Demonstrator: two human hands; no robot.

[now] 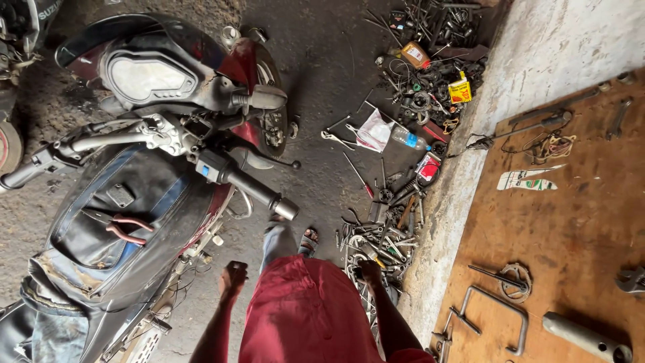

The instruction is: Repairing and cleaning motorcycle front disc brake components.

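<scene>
Setting: Dusty concrete workshop floor (322, 67), seen from above by the person who is standing on it; a wooden bench top (571, 222) is running along its right edge.
Motorcycle: a red motorcycle (154, 134) is standing on the left part of the floor, its handlebar grip (252, 190) pointing toward the person.
Tool pile: loose spanners and metal parts (379, 242) are lying along the floor's right edge, against the bench's pale side.
Left hand: the left hand (232, 278) is hanging just beside the motorcycle's side, fingers curling loosely inward, holding nothing that can be seen.
Right hand: the right hand (370, 271) is reaching down over the tool pile; whether it is gripping a tool or only touching the heap cannot be told.
Doing it well: judging from the reach, picking one piece cleanly means looking first, then lifting it straight up so that neighbouring tools are not dragging along.
Footing: a sandalled foot (308, 240) is standing near the pile, so keeping clear of stray metal seems wise.
</scene>
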